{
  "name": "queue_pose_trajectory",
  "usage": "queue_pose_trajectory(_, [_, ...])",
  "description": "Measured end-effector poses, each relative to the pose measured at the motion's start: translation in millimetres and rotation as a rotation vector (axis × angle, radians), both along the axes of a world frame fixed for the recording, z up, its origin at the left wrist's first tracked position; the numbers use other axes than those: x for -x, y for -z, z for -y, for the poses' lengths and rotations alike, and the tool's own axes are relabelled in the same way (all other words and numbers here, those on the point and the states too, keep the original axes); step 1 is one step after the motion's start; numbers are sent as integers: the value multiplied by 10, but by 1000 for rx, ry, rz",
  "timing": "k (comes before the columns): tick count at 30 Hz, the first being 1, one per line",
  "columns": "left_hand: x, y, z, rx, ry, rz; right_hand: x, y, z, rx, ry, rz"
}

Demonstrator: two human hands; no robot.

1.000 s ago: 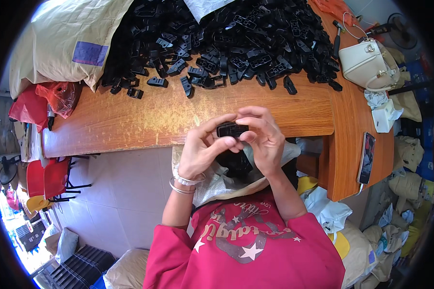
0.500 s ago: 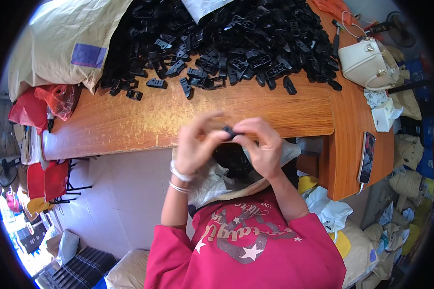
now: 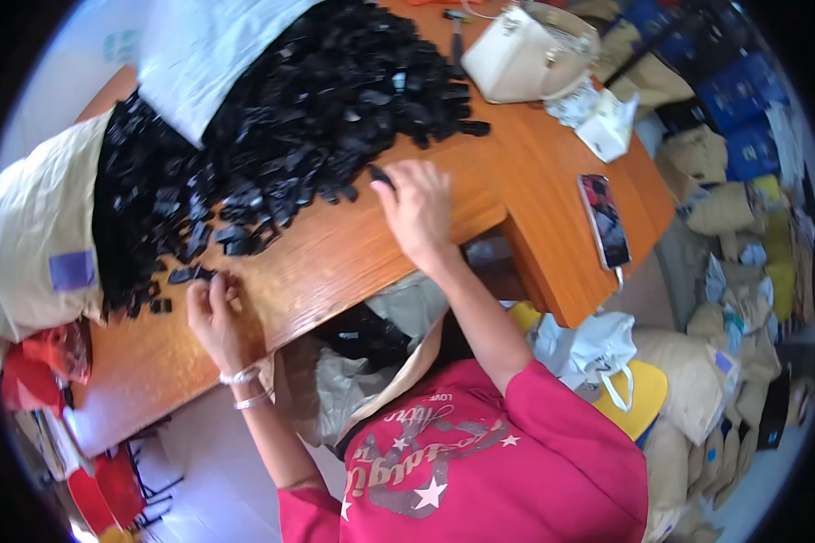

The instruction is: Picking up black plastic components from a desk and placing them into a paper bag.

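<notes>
A large heap of small black plastic parts (image 3: 281,127) covers the far side of the wooden table. My left hand (image 3: 215,317) is at the heap's near left edge, fingers curled down on a black plastic part (image 3: 190,273) lying on the wood. My right hand (image 3: 417,210) is to the right of the heap, its thumb and fingers closed on another black plastic part (image 3: 379,176). Between my forearms, below the table edge, an open sack (image 3: 398,362) with a pale lining has black contents (image 3: 362,335). Motion blurs the finer shapes.
A paper sack (image 3: 41,244) stands left of the heap, and a white sheet or bag (image 3: 208,54) overlies its far side. To the right are a cream handbag (image 3: 525,54), a phone (image 3: 604,222) on a cable, and a tissue pack (image 3: 607,127). Filled sacks (image 3: 688,371) crowd the floor.
My hands, together on one black part before, are now apart: the left reached to the heap's left edge, the right moved up toward its right side. The whole view has turned and shifted right.
</notes>
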State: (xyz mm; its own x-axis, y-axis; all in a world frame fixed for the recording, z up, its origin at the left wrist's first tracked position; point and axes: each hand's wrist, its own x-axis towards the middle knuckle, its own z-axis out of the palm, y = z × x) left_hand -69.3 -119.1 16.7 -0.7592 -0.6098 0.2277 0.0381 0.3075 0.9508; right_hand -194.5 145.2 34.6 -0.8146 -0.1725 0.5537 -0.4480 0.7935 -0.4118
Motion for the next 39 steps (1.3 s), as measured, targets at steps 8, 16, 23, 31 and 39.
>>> queue_pose_trajectory(8, [-189,-433,-539,-347,205,-4,-253,35,-99,164,-64,-16])
queue_pose_trajectory(16, [-290,-408,-732,-335,515,241,-757,-208,246,439,-759,176])
queue_pose_trajectory(23, [-325,-564,-770,-523,469,395,-799,-138,256,344,-818,125])
queue_pose_trajectory(31, [-390,-583,-928,-334,423,116,-852,-128,311,654,-806,637])
queue_pose_trajectory(39, [-540,-527,-857,-132,357,222,-899,-169,326,572,-750,573])
